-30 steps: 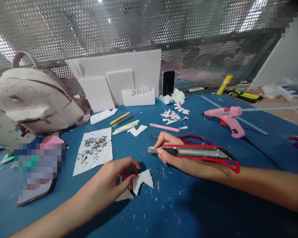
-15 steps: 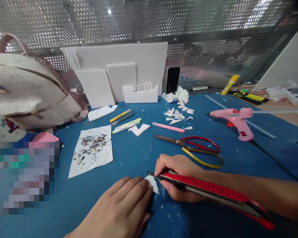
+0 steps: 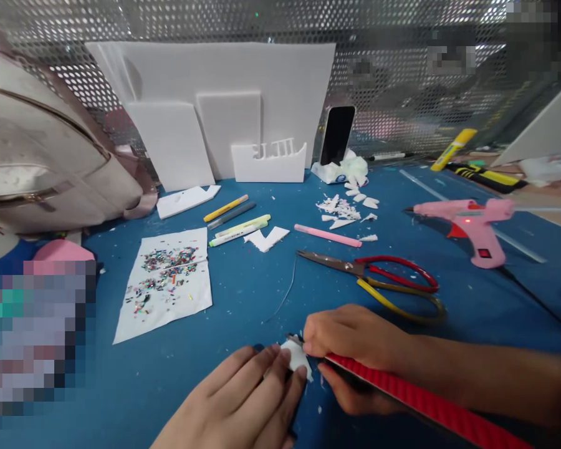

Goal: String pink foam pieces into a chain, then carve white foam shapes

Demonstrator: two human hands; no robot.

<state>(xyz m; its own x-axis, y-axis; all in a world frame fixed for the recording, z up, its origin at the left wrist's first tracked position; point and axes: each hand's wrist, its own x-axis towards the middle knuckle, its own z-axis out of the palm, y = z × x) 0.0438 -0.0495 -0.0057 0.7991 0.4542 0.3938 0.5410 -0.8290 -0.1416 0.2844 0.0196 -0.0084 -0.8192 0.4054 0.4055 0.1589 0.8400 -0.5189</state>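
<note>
My right hand (image 3: 350, 349) grips a red utility knife (image 3: 416, 399), its handle slanting toward the lower right. The blade tip rests at the upper edge of a small white foam piece (image 3: 298, 357). With fingers bent and close together, my left hand (image 3: 247, 399) presses that piece against the blue table (image 3: 243, 299) and covers part of it. Scissors (image 3: 355, 267) with red and yellow handles lie just beyond my right hand. A thin dark thread (image 3: 287, 287) lies beside their tip.
Colourful bits cover a white sheet (image 3: 201, 296) at left. Several pens (image 3: 238, 229), a notched foam scrap (image 3: 267, 238) and foam crumbs (image 3: 339, 207) lie farther back. White boards (image 3: 168, 143) and a phone (image 3: 339, 134) stand behind. A pink glue gun (image 3: 477, 224) lies at right, its cord trailing.
My right hand has brought the knife down and left to the foam piece. My left hand has shifted from pinching the piece to pressing it on the table. The view has tilted down and moved closer.
</note>
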